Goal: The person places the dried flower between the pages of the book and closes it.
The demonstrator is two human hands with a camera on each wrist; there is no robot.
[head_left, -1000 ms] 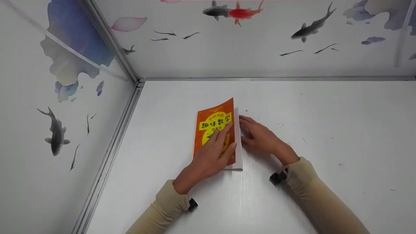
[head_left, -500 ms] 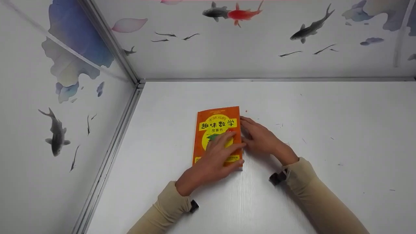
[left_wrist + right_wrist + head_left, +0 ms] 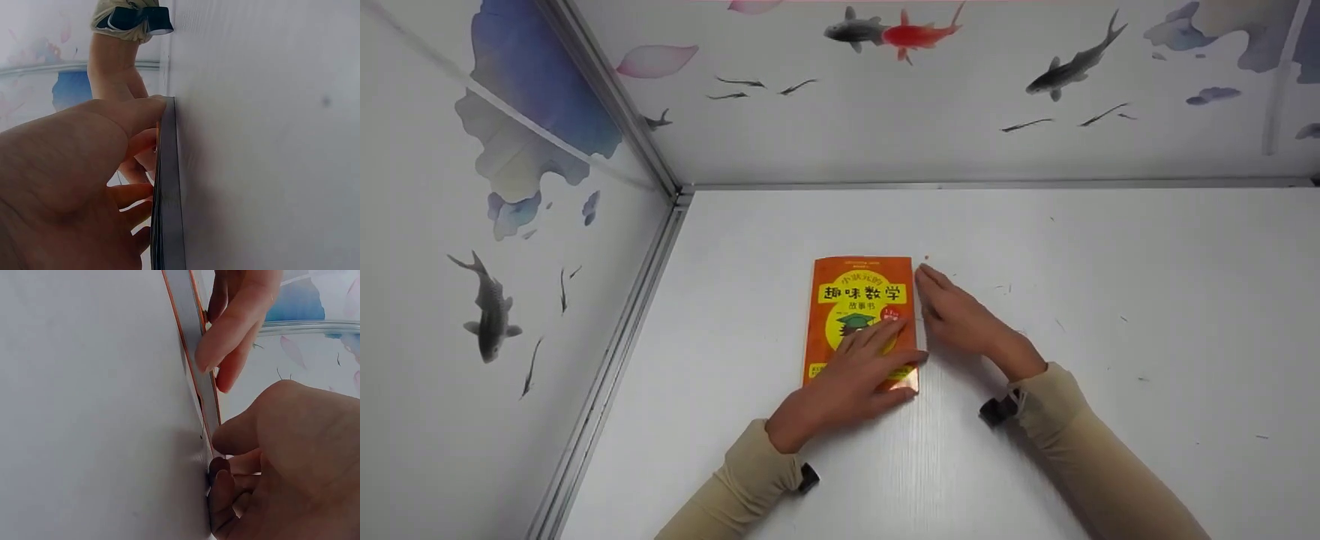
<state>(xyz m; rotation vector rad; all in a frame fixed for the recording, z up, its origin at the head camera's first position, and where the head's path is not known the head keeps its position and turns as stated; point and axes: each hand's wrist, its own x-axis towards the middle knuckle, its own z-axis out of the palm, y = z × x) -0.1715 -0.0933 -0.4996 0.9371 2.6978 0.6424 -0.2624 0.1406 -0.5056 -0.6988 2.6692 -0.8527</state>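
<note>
An orange book (image 3: 862, 294) with a yellow circle on its cover lies closed on the white table, face up. My left hand (image 3: 844, 382) rests on the lower part of the cover, fingers spread, the thumb reaching its lower right corner. Beside the book's right edge, my right hand (image 3: 964, 319) stands on its side. In the left wrist view, the left thumb (image 3: 149, 109) is at the corner of the page block (image 3: 171, 197). The right wrist view has the right thumb (image 3: 236, 433) against the book's long edge, with the other fingers bent below it.
White table (image 3: 1110, 285) surrounds the book, with a few small dark marks to the right. A metal-framed panel (image 3: 585, 300) printed with fish bounds the left side. Another printed panel (image 3: 885, 127) stands along the back.
The raised front cover has come down flat over the white pages. My left hand has shifted slightly down and right on it, fingers spreading. The right hand stays almost in place.
</note>
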